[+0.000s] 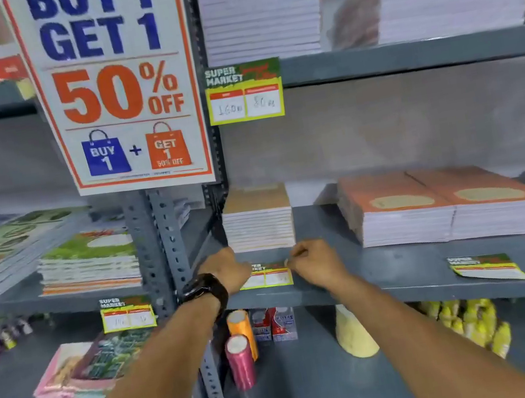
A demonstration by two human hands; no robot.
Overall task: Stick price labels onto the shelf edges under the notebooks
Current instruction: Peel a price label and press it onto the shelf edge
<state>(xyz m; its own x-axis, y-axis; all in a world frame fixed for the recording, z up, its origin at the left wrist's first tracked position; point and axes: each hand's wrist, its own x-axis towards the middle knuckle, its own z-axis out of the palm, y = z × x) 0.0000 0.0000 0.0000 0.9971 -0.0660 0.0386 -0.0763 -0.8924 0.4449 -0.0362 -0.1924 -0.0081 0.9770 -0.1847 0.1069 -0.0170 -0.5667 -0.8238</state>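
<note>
Head view: both hands at front edge of the mid shelf (407, 282), under the brown notebook stack (258, 220). Left hand (227, 269) w/ watch (204, 292) pinches left end of the price label (267, 276); right hand (313, 261) pinches its right top corner. Label sits against shelf edge. Another label (486, 267) lies loose on the shelf, well to the right.

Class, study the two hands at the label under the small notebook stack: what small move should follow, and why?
Probably press the label flat along the shelf edge. Left hand and right hand each pinch an end under the notebook stack; whether it sticks yet is unclear.
</note>
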